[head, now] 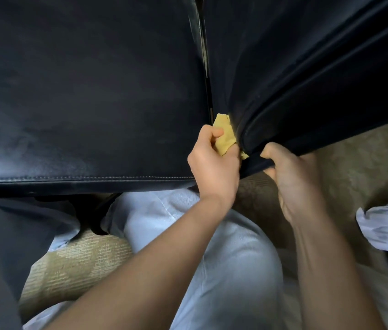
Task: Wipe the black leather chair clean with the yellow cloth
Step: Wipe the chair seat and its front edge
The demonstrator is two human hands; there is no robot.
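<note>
Judged soft and light, yellow cloth [224,136] is held bunched in left hand [212,163] fingers at seat cushion [81,96] front corner; firm armrest [307,96] edge is gripped by right hand [292,179].

Left grip [212,163] curled closed, thumb forward; right grip [292,179] curled just beside it.

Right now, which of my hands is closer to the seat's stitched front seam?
Left. The left hand, holding the yellow cloth, is beside the stitched seam; the right hand grips the side panel further right.
</note>
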